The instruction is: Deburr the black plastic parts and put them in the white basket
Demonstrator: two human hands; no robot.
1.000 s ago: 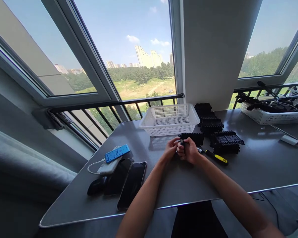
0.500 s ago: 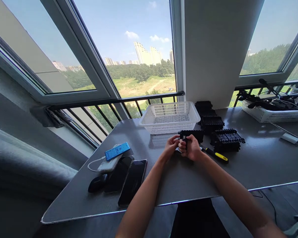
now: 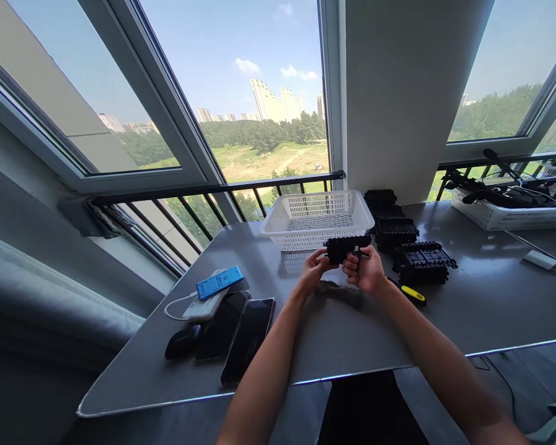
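Note:
A black plastic part with a toothed edge (image 3: 340,248) is held above the table, in front of the white basket. My left hand (image 3: 315,266) pinches its left end, closed on it. My right hand (image 3: 367,271) is closed at its right end, fingers curled around a small dark piece; whether that is separate or belongs to the same part I cannot tell. Under my hands, a dark greyish strip (image 3: 340,292) lies on the table. Beside my right wrist is a tool with a yellow and black handle (image 3: 413,294); its front end is hidden by my arm.
The white plastic basket (image 3: 315,240) stands behind my hands. Several similar black toothed parts (image 3: 424,262) are stacked to its right. Phones (image 3: 249,340), a blue device (image 3: 219,282) and a mouse (image 3: 183,342) lie left. A second basket (image 3: 514,217) holds cables, far right.
Both hands have lifted and shifted the black part slightly left, turning more of its face into view. My right forearm now covers more of the yellow-handled tool. The dark strip below shows more.

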